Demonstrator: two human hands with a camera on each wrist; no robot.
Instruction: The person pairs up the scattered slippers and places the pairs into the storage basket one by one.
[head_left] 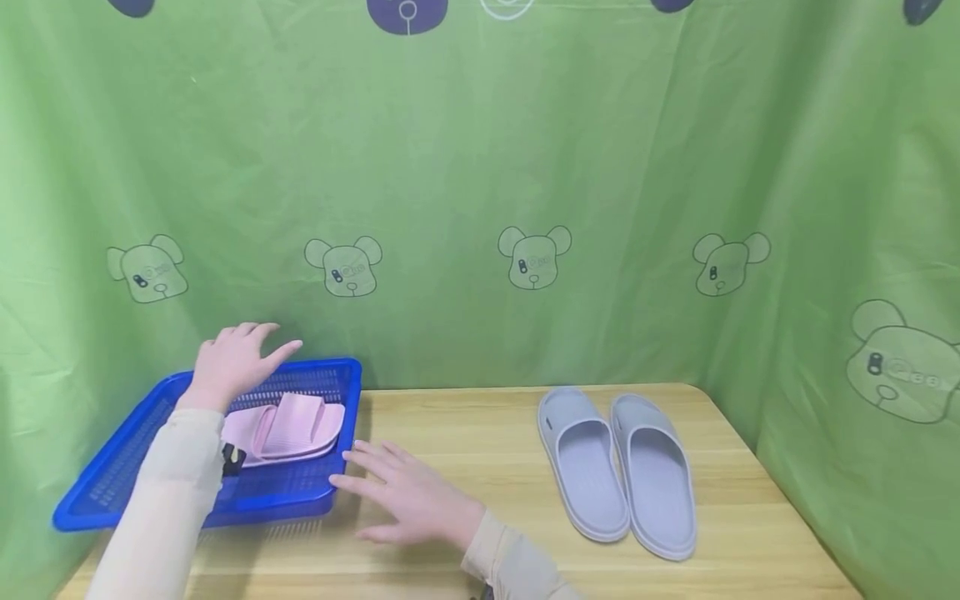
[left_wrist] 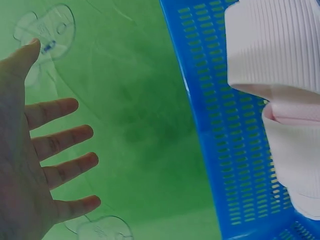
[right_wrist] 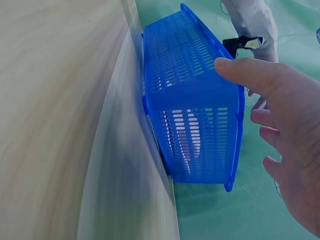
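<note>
Blue slotted basket (head_left: 300,482) on wood-grain table (head_left: 465,425), pink ribbed slippers (head_left: 296,425) inside.

I am viewing a curtained tabletop booth. Green fabric (head_left: 442,167), printed with bear heads (head_left: 534,262), is hanging across the far side and enclosing the left and right sides. A wood-grain table (head_left: 465,417) is forming the work surface. A blue basket (head_left: 352,396) and grey slippers (head_left: 607,492) are representing household articles. The fabric is concealing the surrounding room; its type is remaining indeterminable.
</note>
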